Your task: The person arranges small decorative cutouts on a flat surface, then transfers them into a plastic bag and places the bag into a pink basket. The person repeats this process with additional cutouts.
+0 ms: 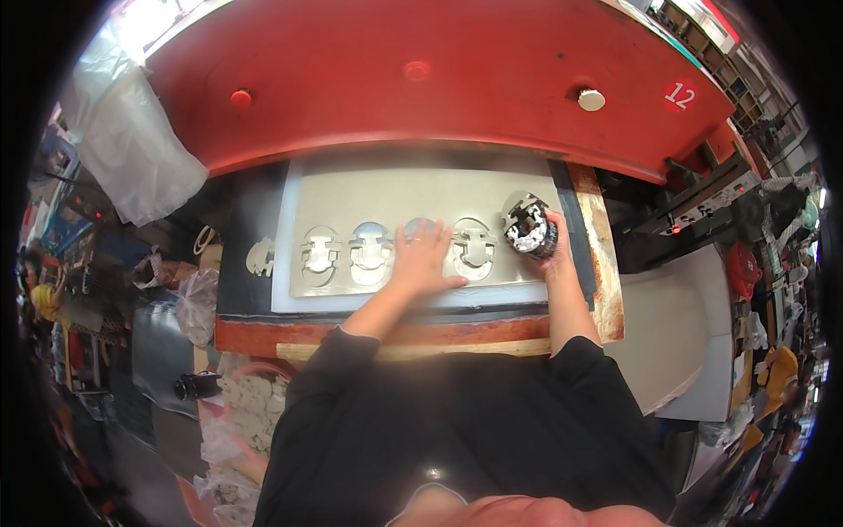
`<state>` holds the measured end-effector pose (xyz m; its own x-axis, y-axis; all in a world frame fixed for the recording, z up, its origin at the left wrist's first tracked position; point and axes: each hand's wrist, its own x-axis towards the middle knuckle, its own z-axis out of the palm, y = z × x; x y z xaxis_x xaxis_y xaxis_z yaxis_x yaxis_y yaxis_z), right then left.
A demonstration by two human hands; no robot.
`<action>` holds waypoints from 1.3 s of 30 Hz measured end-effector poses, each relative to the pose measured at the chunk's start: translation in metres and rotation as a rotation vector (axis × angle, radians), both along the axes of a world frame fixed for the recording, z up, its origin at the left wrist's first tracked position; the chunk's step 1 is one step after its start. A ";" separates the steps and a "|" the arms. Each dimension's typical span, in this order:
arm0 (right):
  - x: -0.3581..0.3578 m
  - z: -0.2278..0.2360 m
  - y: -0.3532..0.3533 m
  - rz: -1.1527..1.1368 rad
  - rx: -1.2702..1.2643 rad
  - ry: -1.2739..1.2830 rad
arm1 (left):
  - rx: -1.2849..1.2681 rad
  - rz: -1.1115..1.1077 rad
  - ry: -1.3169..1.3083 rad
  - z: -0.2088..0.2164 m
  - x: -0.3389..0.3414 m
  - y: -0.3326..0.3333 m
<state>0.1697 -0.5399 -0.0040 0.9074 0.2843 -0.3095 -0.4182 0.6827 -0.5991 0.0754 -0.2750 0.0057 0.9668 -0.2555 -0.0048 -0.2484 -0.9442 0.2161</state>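
Background: red machine, dark board.
Pale sheet: four cut outlines, upper stretch uncut.
Left hand: flat, gripping nothing.
Right hand: closed around black-and-white tool.

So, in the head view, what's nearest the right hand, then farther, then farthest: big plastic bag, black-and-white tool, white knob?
1. Black-and-white tool: in the right hand.
2. White knob: above, on the red panel.
3. Big plastic bag: far upper left.
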 end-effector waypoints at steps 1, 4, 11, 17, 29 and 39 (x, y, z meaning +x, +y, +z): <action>0.000 0.000 0.003 0.028 -0.019 -0.114 | -0.011 0.000 0.025 -0.001 0.002 0.000; -0.003 0.001 0.012 0.031 -0.121 -0.173 | -0.067 0.002 0.085 -0.001 0.011 -0.003; -0.015 0.011 0.017 0.027 -0.212 -0.209 | -0.152 0.069 -0.148 0.010 0.021 -0.019; -0.019 0.016 0.023 0.060 -0.335 -0.248 | -0.772 0.221 0.205 0.024 0.074 -0.061; -0.020 0.012 0.024 0.064 -0.356 -0.269 | -0.306 -0.184 -0.155 -0.010 0.120 -0.045; -0.018 0.009 0.022 0.004 -0.282 -0.227 | -0.547 0.102 0.179 0.000 0.090 -0.003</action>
<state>0.1518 -0.5174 0.0053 0.9611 0.2204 -0.1667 -0.2552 0.4762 -0.8415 0.1657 -0.2776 0.0055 0.9829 -0.1728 -0.0639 -0.0771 -0.7008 0.7092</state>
